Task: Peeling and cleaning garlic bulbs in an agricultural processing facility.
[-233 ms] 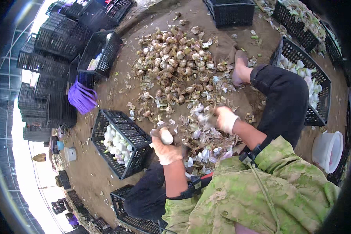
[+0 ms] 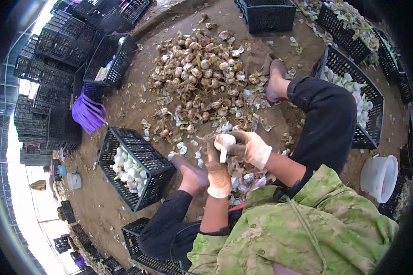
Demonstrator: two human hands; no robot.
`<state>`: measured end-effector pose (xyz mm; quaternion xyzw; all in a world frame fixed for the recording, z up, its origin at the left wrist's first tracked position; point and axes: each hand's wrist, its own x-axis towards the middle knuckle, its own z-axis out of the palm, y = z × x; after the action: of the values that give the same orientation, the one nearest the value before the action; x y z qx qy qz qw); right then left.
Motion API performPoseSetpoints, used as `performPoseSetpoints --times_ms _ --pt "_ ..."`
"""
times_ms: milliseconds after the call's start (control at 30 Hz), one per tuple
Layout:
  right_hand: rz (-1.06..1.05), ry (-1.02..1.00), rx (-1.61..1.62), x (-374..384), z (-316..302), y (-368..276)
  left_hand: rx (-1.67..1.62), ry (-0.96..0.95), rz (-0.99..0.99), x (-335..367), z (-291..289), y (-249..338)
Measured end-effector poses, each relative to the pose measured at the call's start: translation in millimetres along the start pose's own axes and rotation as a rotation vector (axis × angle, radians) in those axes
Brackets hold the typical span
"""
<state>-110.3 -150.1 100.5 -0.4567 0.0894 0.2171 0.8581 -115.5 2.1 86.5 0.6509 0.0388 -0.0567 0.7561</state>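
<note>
Moved: both my gloved hands have come together since a moment ago, when they were apart.
Left hand [image 2: 218, 172]: clenched on a white peeled garlic bulb [image 2: 225, 143] by its stalk.
Right hand [image 2: 254, 147]: grasping the same bulb from the side.
Bulb: above the husk-strewn dirt floor [image 2: 124, 105], between my knees.
Nearby: black plastic crate of peeled bulbs [image 2: 135, 167] to my left; pile of unpeeled garlic [image 2: 195, 73] ahead.

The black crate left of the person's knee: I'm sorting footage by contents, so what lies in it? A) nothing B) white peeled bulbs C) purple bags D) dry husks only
B: the black crate holds a heap of white peeled bulbs along its lower part.
</note>
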Motion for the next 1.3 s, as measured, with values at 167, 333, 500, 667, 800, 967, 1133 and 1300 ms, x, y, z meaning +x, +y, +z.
performPoseSetpoints --times_ms 167,333,500,667,800,967,1133,1300 --pt "-0.215 0.093 -0.898 3.0 -10.5 -25.1 0.661 0.017 0.424 3.2 -1.8 37.7" --pt "-0.312 0.065 -0.998 3.0 -15.5 -14.2 1.235 -0.015 0.608 9.3 11.9 54.8" --pt "-0.43 -0.05 -0.978 5.6 -24.3 -15.2 1.195 -0.016 0.59 9.3 13.2 54.4" --pt "-0.04 -0.25 -0.374 0.2 -24.5 -13.1 0.074 0.211 -0.169 13.9 2.1 62.8" --pt "0.006 -0.385 0.038 4.2 -25.7 -4.0 0.347 0.214 -0.137 5.1 0.2 65.8" --pt "-0.223 -0.319 -0.241 14.0 -30.0 17.2 0.707 0.054 0.225 -14.3 12.6 54.2" --pt "-0.237 -0.208 -0.111 26.5 -36.5 40.9 0.06 0.041 -0.386 -12.9 22.4 41.6" --pt "0.116 0.006 0.344 24.4 -39.4 34.0 -0.899 0.09 -0.309 16.5 -20.7 42.4"
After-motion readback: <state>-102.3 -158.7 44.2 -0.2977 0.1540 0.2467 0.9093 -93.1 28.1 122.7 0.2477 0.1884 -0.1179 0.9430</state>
